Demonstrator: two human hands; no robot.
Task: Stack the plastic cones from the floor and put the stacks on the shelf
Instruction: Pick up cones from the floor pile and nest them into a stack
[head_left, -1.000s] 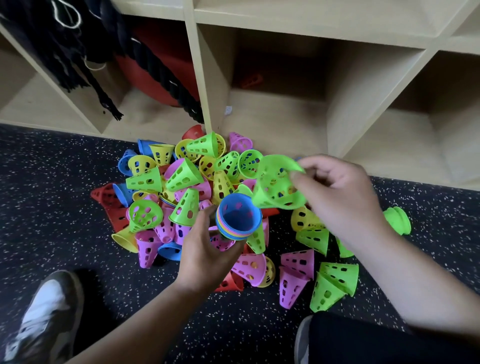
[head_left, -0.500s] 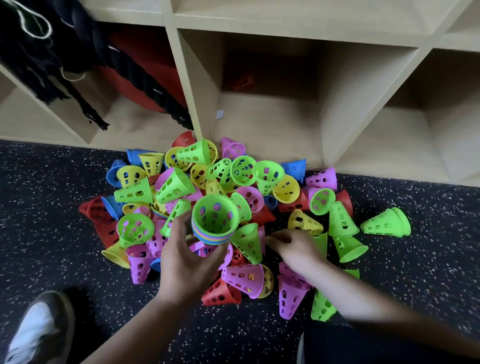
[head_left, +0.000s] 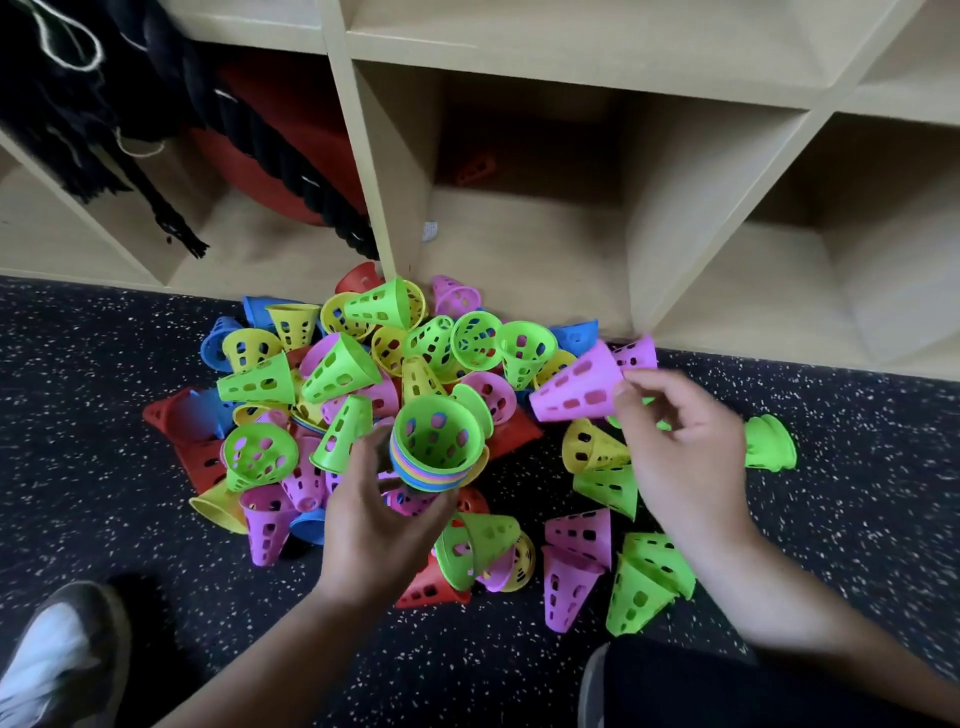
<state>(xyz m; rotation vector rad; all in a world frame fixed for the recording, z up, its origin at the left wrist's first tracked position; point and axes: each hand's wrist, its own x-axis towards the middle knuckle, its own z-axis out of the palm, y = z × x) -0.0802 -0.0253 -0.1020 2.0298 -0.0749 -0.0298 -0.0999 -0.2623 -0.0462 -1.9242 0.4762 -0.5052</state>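
The left hand (head_left: 384, 514) is curled round a nested stack of cones (head_left: 436, 452), open mouth up, with a green cone on top and blue, yellow, pink and purple rims showing beneath; the number in the stack cannot be counted. The right hand (head_left: 680, 441) pinches the narrow end of one pink cone (head_left: 576, 387) between thumb and fingers and holds it tilted above the heap, just right of the stack.

The loose cones (head_left: 332, 374) lie in one heap on the dark speckled floor (head_left: 78, 415), touching the front edge of the wooden shelf (head_left: 519, 244). They are green, yellow, pink, blue and red, too many and too overlapped for a sure count; green ones are the most numerous. One green cone (head_left: 769, 441) lies alone to the right.

Three lower shelf compartments show; the left one holds black rope (head_left: 291, 156) and something red. A small orange piece (head_left: 475, 169) lies deep in the middle compartment. No writing can be read. One shoe (head_left: 57, 654) shows at bottom left.
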